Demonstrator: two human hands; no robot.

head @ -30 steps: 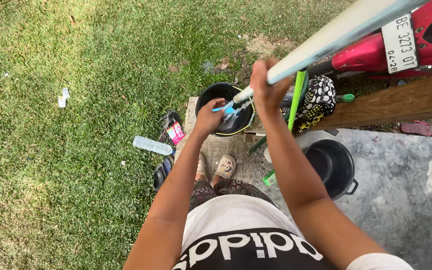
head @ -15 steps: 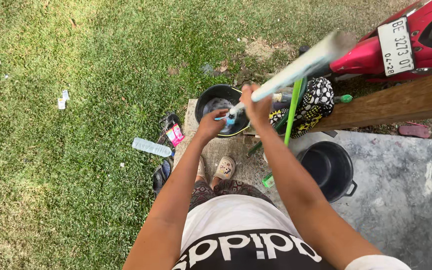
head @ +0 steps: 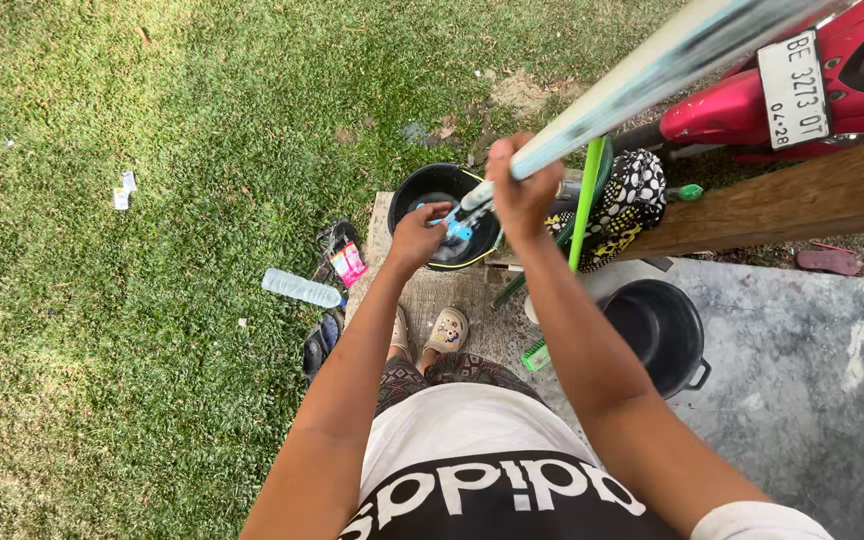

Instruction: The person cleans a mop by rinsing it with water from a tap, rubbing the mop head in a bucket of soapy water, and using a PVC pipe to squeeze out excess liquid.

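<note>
We are gripping the pale pole (head: 652,75) in our closed right hand (head: 522,190); our left hand (head: 417,235) is pinching its blue head (head: 457,225) over the black basin (head: 442,215). Pole slipping could be tipping the basin.

white-black shirt (head: 472,450) | patterned shorts (head: 452,372) | pale clogs (head: 445,329) (arms bare)

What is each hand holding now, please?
Left hand: closed on a small blue brush over the black basin.
Right hand: closed around the long pale pole.
</note>
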